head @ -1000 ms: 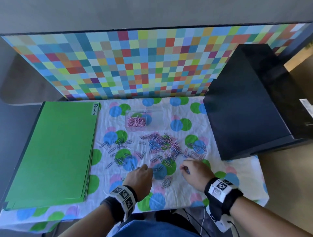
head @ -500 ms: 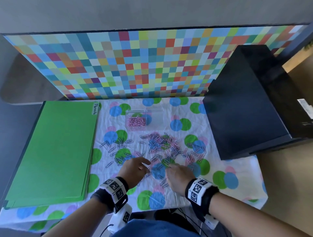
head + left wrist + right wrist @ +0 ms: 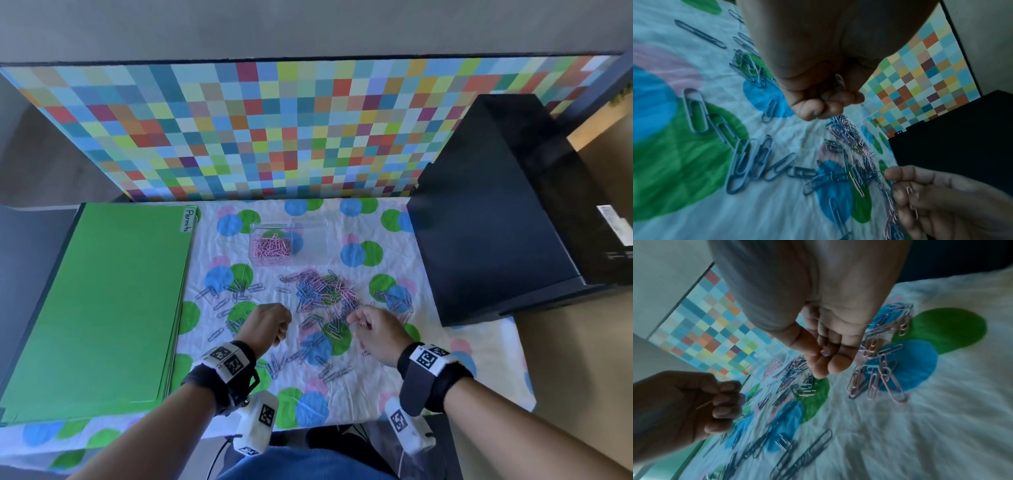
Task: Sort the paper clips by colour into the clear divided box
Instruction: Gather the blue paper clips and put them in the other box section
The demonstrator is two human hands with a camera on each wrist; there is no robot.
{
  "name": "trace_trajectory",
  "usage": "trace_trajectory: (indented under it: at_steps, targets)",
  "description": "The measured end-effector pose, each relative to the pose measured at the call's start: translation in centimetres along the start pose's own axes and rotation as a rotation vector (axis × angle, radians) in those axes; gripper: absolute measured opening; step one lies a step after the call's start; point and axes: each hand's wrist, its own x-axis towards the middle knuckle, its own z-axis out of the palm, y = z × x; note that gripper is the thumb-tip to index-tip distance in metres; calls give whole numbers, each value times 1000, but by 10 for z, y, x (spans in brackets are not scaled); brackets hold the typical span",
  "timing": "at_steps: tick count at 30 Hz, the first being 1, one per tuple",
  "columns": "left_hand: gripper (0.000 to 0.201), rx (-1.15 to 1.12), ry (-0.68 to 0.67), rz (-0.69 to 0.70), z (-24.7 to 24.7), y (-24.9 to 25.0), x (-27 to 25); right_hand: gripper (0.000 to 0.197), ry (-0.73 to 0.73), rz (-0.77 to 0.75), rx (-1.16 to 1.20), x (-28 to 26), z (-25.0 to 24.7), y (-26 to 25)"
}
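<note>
The clear divided box (image 3: 310,240) stands at the back of the cloth; its left compartment holds pink paper clips (image 3: 272,247), its right one looks bare. A mixed pile of pink and blue clips (image 3: 322,291) lies in front of it. My left hand (image 3: 282,330) hovers over the cloth as a fist and grips a pink clip (image 3: 840,80). My right hand (image 3: 356,320), just right of the pile's near edge, pinches pink clips (image 3: 910,193) in curled fingers (image 3: 836,363). Blue clips (image 3: 748,162) lie below my left hand.
A stack of green folders (image 3: 99,298) covers the left of the table. A black box (image 3: 489,219) stands at the right. A checkered panel (image 3: 274,130) walls off the back. Loose pink clips (image 3: 877,382) lie under my right hand.
Both hands have risen off the cloth with clips in them. The left hand has curled into a fist. The right hand has moved a little right and away from me.
</note>
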Motion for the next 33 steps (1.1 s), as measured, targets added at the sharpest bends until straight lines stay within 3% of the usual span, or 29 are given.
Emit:
trace_trajectory:
  at_steps: [4, 8, 11, 17, 24, 33]
  targets:
    - [24, 1, -21, -25, 8, 8, 9, 23, -106, -147, -265, -6, 7, -7]
    - [14, 537, 34, 194, 21, 19, 18, 25, -129, -271, -539, -13, 17, -7]
    - [20, 818, -30, 397, 32, 28, 20, 20, -111, -314, -608, -17, 20, -1]
    - [19, 1163, -124, 503, 46, 41, 36, 12, -4, -347, -600, -12, 25, 1]
    - [15, 1333, -131, 528, 52, 31, 40, 15, -12, -259, -653, -8, 31, -13]
    - [16, 1272, -154, 585, 50, 25, 39, 13, -42, -217, -678, -9, 31, -19]
